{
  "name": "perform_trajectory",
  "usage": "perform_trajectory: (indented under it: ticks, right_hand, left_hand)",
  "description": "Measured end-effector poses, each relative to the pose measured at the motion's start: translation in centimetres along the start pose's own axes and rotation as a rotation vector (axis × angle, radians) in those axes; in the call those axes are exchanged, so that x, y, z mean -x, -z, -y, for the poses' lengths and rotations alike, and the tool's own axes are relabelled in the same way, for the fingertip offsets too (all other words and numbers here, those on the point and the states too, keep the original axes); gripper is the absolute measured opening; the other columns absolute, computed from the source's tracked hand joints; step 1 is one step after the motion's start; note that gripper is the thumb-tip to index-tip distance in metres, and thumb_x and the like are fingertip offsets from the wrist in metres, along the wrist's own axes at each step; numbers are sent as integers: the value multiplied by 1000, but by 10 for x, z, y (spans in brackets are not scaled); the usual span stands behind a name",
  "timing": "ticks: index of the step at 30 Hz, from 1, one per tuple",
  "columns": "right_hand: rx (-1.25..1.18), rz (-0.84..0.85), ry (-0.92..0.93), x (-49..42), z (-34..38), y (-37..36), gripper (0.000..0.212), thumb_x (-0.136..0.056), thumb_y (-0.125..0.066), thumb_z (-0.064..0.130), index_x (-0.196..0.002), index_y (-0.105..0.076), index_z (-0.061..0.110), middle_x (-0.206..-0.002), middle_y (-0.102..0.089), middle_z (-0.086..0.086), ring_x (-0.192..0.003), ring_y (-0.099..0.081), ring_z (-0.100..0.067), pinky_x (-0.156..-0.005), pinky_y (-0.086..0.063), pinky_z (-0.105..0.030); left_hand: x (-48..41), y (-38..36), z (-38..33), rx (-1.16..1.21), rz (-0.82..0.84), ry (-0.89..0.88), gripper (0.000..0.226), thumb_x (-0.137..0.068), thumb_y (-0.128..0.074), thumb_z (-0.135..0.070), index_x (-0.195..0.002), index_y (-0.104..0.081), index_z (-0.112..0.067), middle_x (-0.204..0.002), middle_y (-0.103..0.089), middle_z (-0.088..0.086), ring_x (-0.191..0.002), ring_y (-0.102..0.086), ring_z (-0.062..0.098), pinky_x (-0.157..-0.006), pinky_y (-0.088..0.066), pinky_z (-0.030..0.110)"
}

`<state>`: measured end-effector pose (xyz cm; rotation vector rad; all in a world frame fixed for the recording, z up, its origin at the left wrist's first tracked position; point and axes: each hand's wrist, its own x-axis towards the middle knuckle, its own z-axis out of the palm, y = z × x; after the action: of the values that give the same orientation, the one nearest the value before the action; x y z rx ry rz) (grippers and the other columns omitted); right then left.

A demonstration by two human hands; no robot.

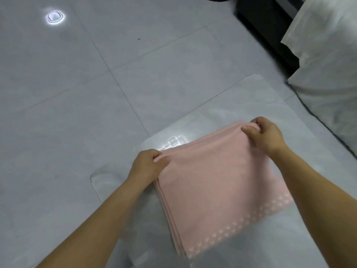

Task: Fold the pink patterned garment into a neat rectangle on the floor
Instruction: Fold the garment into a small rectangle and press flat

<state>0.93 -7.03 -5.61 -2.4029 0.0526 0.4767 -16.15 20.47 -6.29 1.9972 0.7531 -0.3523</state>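
The pink patterned garment (216, 186) lies folded in several layers, forming a rough rectangle with a row of pale heart shapes along its near edge. It rests on a clear plastic sheet (241, 97) spread over the grey tiled floor. My left hand (148, 167) pinches the far left corner of the top layer. My right hand (264, 134) pinches the far right corner, thumb on top. Both corners are held slightly above the stack.
White bedding or fabric (328, 64) hangs down at the right. A dark piece of furniture (270, 29) stands at the top right. A ceiling light's reflection (55, 17) glares on the tiles at the far left.
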Motion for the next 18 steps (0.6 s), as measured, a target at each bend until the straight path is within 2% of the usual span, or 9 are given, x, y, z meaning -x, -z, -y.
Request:
perform_trajectory:
  ticks: [3, 6, 8, 9, 11, 12, 13, 15, 18]
  right_hand:
    - [31, 14, 10, -12, 1, -12, 18, -82, -64, 34, -88, -57, 18, -84, -61, -3, -83, -53, -25, -73, -38, -29]
    - [103, 19, 2, -20, -6, -22, 18, -80, -63, 39, -87, -58, 24, -91, -63, -4, -90, -56, -28, -80, -46, -37]
    - [177, 6, 3, -19, -6, -27, 21, -80, -62, 43, -93, -60, 26, -99, -64, -6, -96, -57, -31, -87, -46, -42]
    - [281, -40, 37, -17, -6, -28, 26, -81, -60, 43, -101, -60, 26, -108, -62, -9, -102, -54, -32, -93, -41, -44]
    - [522, -184, 198, -6, -7, -33, 41, -85, -57, 41, -121, -52, 20, -128, -51, -13, -118, -44, -34, -104, -26, -47]
    - [580, -231, 304, 3, -6, -39, 46, -87, -54, 39, -127, -47, 18, -136, -46, -13, -123, -39, -34, -108, -19, -47]
    - [598, -229, 407, 15, -4, -45, 48, -88, -52, 39, -130, -45, 18, -141, -42, -11, -127, -36, -32, -110, -15, -45]
    - [652, -75, 585, 35, -7, -60, 51, -90, -44, 45, -135, -43, 21, -148, -38, -7, -133, -32, -26, -111, -14, -42]
    - [757, 175, 621, 45, -19, -71, 61, -92, -22, 54, -146, -23, 26, -156, -16, 2, -143, -15, -18, -115, -3, -40]
  left_hand:
    - [-16, -3, 7, -39, 15, 11, 13, -82, -65, -26, -80, -68, -13, -80, -65, 2, -78, -61, 20, -73, -48, 34]
    - [-24, -5, 15, -90, 25, 23, 15, -84, -63, -29, -86, -68, -15, -81, -64, -3, -82, -61, 19, -71, -44, 28]
    - [-21, -8, 15, -154, -3, 18, 14, -85, -59, -29, -89, -65, -18, -85, -64, -4, -85, -61, 20, -73, -45, 29]
    - [-17, -11, 14, -251, -75, -33, 11, -86, -57, -26, -92, -63, -19, -90, -64, -2, -88, -61, 22, -75, -46, 32]
    - [-5, -24, 8, -480, -298, -270, 19, -80, -56, -11, -97, -60, -18, -101, -64, 2, -94, -59, 26, -84, -44, 38]
    - [3, -33, 4, -536, -358, -411, 25, -76, -58, -7, -99, -60, -19, -106, -64, 2, -100, -58, 27, -90, -40, 39]
    - [10, -43, 1, -561, -349, -548, 28, -75, -58, -8, -101, -60, -19, -112, -63, 2, -106, -57, 25, -97, -35, 40]
    - [22, -63, -1, -631, -200, -706, 31, -82, -55, -21, -112, -60, -21, -127, -60, 0, -121, -52, 22, -105, -29, 44]
    - [17, -80, 12, -788, -20, -652, 56, -88, -40, -46, -137, -43, -20, -147, -41, -1, -137, -36, 19, -110, -20, 48]
